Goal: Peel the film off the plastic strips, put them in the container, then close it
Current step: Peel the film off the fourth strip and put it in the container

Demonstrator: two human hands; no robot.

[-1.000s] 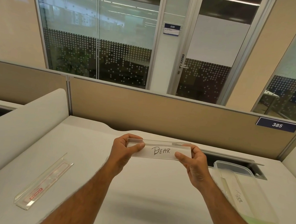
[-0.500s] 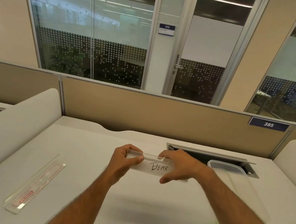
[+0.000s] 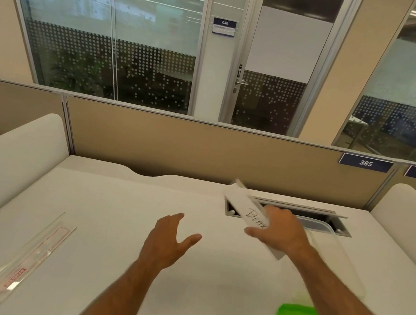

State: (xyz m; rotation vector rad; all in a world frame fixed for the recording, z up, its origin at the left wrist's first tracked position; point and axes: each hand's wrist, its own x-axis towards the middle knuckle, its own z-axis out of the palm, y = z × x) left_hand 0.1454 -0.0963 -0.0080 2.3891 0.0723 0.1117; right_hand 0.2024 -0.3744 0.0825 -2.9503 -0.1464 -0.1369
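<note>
Above the desk [image 3: 115, 211], left hand [image 3: 166, 241] spread empty, right hand [image 3: 280, 233] clasping tilted strip [image 3: 245, 208]

A single head-worn wide-angle view is looking forward and slightly down from above the near edge of the white surface [image 3: 120, 214], taking in both forearms reaching away from the lens. The hands are sitting close, in the lower middle of the frame. Beyond them the camera is facing a tan partition [image 3: 202, 151] across the far edge, and glass walls with a door [image 3: 275, 60] are filling the upper half. Straight lines are bowing toward the frame's edges
</note>
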